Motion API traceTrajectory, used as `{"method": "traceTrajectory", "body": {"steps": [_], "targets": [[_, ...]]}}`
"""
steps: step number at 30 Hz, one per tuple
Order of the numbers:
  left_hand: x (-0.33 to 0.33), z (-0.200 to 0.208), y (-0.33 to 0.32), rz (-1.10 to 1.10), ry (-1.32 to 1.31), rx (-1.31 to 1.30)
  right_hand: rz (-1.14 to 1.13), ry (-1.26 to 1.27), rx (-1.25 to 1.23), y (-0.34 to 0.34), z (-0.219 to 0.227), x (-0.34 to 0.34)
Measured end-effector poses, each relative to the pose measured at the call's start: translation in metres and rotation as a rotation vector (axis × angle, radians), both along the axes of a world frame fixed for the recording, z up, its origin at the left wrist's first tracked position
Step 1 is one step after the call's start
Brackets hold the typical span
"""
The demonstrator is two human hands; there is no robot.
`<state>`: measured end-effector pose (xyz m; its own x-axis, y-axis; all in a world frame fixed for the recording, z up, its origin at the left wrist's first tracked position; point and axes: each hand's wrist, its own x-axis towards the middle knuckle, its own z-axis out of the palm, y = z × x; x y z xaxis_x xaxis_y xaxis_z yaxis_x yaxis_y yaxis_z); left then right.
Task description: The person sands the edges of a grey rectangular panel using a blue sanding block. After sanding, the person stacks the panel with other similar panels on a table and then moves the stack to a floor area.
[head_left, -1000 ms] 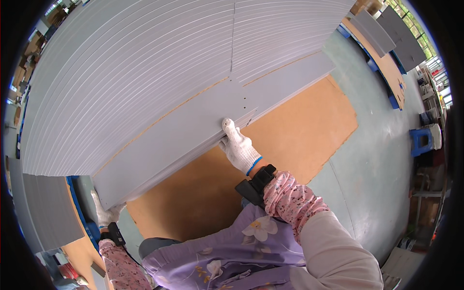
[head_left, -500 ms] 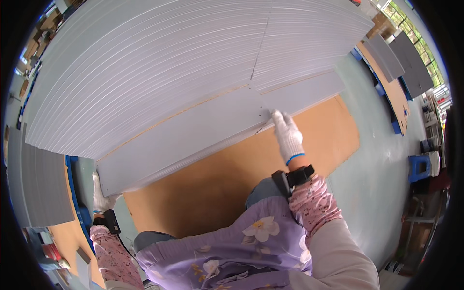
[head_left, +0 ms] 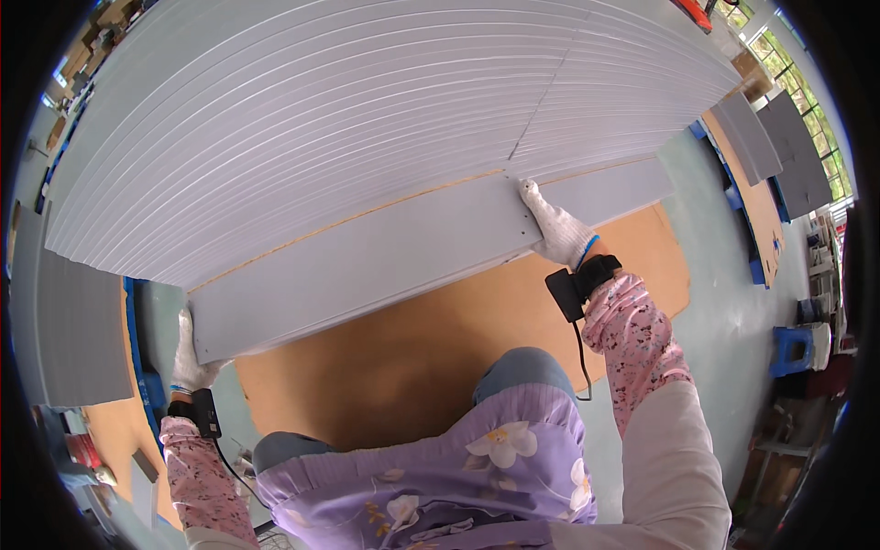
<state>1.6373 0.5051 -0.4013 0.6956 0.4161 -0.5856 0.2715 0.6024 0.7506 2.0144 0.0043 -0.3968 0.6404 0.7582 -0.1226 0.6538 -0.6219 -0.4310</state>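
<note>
A long grey board [head_left: 367, 252] with a raw yellowish far edge and small dark holes near its right end lies on a low pile of like boards in front of me. At its left end, my left hand [head_left: 190, 359] in a white knit glove grips the short edge, thumb up along the side and the other fingers mostly hidden beneath. My right hand [head_left: 559, 225], also gloved, is closed on the right end by the holes. Its lower fingers are hidden. Farther right, another grey board [head_left: 623, 190] continues the row.
Behind rises a tall, stepped stack of grey boards [head_left: 321, 156]. A brown sheet [head_left: 394, 367] lies under the pile. More grey panels [head_left: 82, 330] stand on a blue pallet at left. A blue stool [head_left: 791, 351] and other panels [head_left: 796, 151] are at right.
My right hand has come down onto the board's right end and closed there, after hovering just right of it. The left hand stays at the left end. The view has shifted slightly.
</note>
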Motion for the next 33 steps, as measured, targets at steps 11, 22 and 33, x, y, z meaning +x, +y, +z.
{"method": "traceTrajectory", "body": {"steps": [11,22,33], "targets": [[-0.021,-0.013,0.014,-0.216,-0.038,0.495,0.205,-0.055,-0.046,0.001,0.001,0.006],[-0.011,0.016,0.018,-0.181,0.428,0.462,-0.705,1.075,0.541,0.039,0.009,-0.009],[-0.013,0.045,-0.004,-0.372,0.405,0.571,-0.755,1.047,0.511,0.026,-0.005,-0.004]]}}
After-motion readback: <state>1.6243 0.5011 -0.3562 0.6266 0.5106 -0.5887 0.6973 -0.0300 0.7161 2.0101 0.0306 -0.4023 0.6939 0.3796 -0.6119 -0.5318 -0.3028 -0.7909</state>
